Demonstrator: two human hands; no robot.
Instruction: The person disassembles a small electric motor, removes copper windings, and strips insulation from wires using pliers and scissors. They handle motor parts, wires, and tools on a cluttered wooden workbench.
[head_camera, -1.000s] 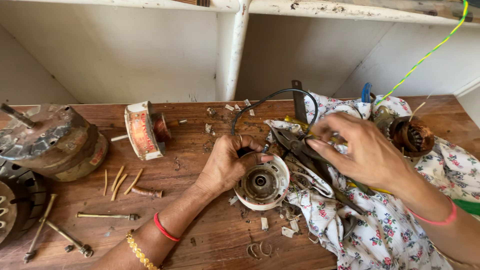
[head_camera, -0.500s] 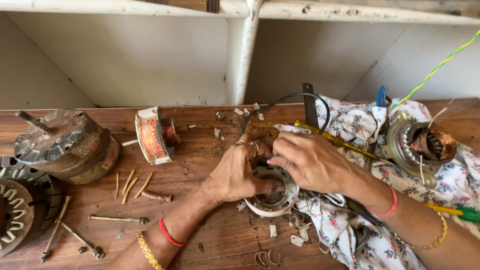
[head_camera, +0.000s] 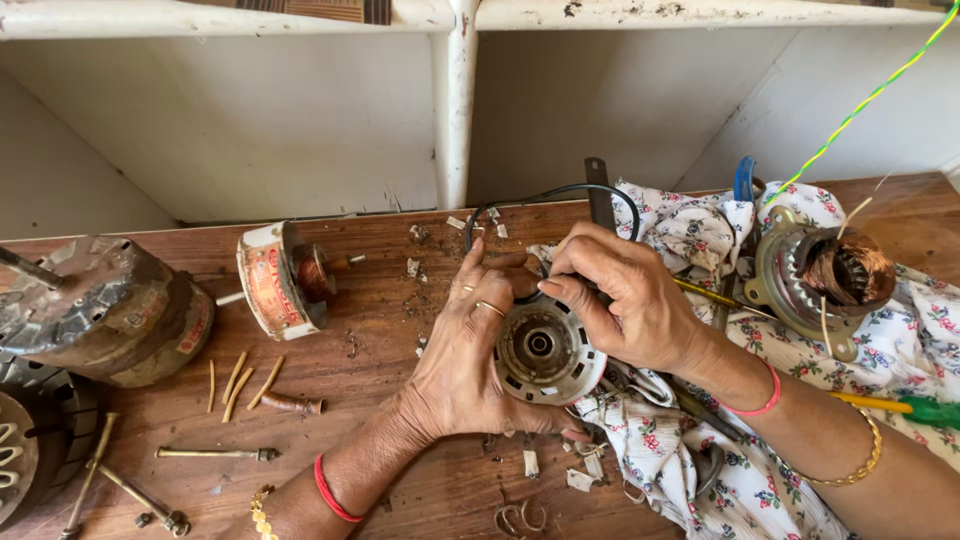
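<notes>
A round metal motor cover (head_camera: 541, 348), pale with a dark hub at its middle, sits on the wooden counter (head_camera: 380, 330) between both hands, near the counter's middle and right at the edge of a flowered cloth (head_camera: 700, 470). The left hand (head_camera: 468, 350) cups the cover's left side, its palm against the rim and its fingers (head_camera: 470, 275) stretched upward along it, so this grip is wrapped loosely on the cover rather than spread flat. The right hand (head_camera: 625, 295) comes over the cover's upper right, its grip curled tight with the thumb and fingertips pressed to the top of the rim. A black cable (head_camera: 545, 195) loops up behind the two hands. Counted around them: one rusty motor housing (head_camera: 105, 310) at the far left, one wound coil spool (head_camera: 280, 278) left of the hands, one stator with copper windings (head_camera: 825, 275) on the cloth at the right, four short wooden slivers (head_camera: 238, 378) lying side by side, and three long bolts (head_camera: 215, 453) near the lower left edge. A green-handled screwdriver (head_camera: 915, 408) lies across the right forearm's side, and small white scraps (head_camera: 530, 462) are scattered just below the cover.
</notes>
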